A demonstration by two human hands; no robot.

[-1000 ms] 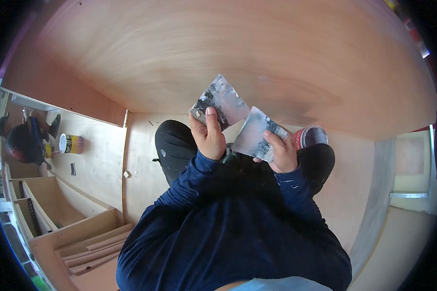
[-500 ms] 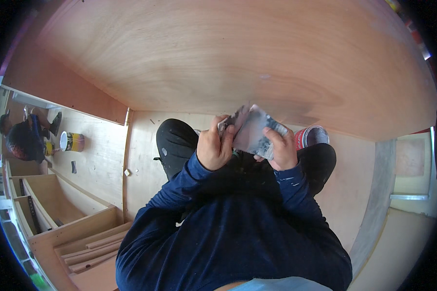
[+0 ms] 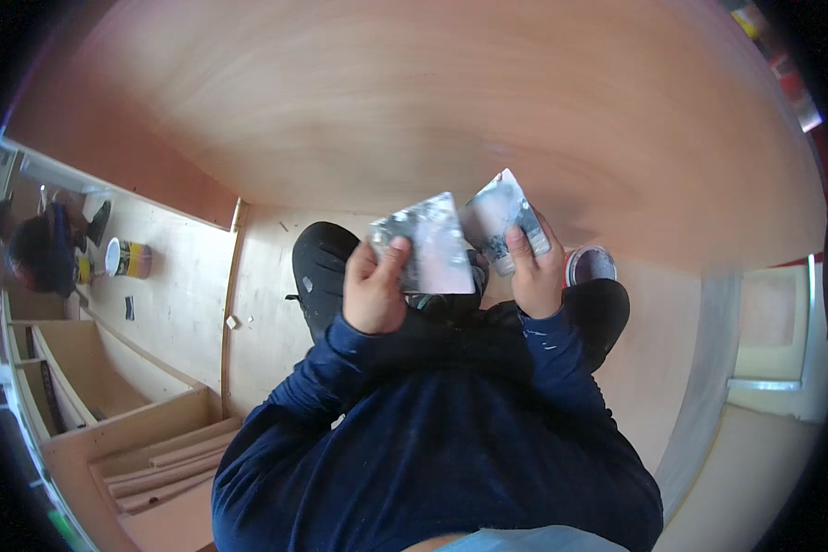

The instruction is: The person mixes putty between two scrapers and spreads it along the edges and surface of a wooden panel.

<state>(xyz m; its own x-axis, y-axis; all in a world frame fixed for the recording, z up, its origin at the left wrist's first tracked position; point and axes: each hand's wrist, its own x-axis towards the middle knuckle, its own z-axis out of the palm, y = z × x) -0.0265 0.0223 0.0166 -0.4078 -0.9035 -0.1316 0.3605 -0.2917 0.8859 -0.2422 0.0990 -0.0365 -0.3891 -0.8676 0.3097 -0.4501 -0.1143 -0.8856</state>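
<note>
My left hand is closed on a flat, square putty scraper, thumb across its face. Grey smears and pinkish putty coat that face. A second putty scraper, likewise smeared pink and dark grey, is gripped by my right hand with the thumb on its front. The two plates are held tilted over my lap, side by side, their near edges close together. Beyond my right knee stands an open can, partly hidden by the leg; a pale rim and greyish inside show.
A large wooden panel rises in front of me. At left are a wooden frame with compartments, stacked wood strips, a yellow-and-black bucket and a crouching person. A grey strip runs along the right.
The two scrapers, earlier overlapping and touching, are now apart. My left hand has turned its scraper face up and moved left and slightly down; the right one is tipped more upright.
</note>
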